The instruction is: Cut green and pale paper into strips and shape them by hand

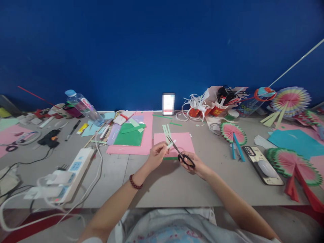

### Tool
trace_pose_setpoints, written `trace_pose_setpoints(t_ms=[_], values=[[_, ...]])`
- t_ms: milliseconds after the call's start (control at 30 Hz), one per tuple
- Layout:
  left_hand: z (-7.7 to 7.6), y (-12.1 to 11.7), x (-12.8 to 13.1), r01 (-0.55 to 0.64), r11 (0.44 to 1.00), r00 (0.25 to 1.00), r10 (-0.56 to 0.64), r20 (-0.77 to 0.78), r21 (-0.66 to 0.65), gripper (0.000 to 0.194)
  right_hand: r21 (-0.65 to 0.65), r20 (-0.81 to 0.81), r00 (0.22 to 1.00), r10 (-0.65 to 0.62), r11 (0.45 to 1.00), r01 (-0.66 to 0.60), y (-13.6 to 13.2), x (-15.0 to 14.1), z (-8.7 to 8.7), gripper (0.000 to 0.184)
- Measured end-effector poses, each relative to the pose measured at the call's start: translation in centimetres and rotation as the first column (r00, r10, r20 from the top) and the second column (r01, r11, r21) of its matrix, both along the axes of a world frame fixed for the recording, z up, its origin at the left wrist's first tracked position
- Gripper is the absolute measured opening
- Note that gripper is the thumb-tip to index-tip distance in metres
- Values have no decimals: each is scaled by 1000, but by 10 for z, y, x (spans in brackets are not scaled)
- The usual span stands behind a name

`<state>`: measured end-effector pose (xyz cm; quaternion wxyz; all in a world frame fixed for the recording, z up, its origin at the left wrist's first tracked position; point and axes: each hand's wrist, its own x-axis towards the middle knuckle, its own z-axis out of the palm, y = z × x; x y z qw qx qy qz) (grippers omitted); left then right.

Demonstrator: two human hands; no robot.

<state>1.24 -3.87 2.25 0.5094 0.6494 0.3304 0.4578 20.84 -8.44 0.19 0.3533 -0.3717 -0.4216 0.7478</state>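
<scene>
Over the small pink sheet (183, 138), the left hand (159, 152) is pinching a pale paper strip (172, 144) between thumb and fingers, while the right hand (193, 162) is gripping the black-handled scissors (179, 153) by their loops; whether the blades are parting or meeting, I cannot tell. The blades are slanting toward the pale green strips (166, 130), which are fanning out over the far edge of the small pink sheet, so a slip of the wrist could be nicking the wrong strip or cutting one short. The steel is also lying very near the left fingertips, and a careless squeeze could be catching skin. A loose pinch could be letting the thin paper twist, leaving a ragged edge. As for materials, the strips are looking narrow, light and straight-sided, and the small pink sheet is lying flat and matte with a green edge showing along its near side. Left of it, a green packet (128, 139) is shining under a clear sleeve; right of it, a pleated paper fan (233, 133) is spreading in ridged pink folds with a jagged green rim; beyond it and rightward, white curled strips (198, 102) are looping loosely
</scene>
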Motion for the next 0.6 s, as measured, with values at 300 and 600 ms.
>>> trace_pose_setpoints(t_ms=[300, 600], values=[[-1, 1, 0, 0, 1000, 1000, 0, 21, -6, 37, -2, 8, 1000, -15, 1000, 15, 1, -1, -1, 49], [-2, 1, -1, 0, 1000, 1000, 0, 17, 5, 36, -16, 9, 1000, -25, 1000, 25, 2, 0, -1, 48]])
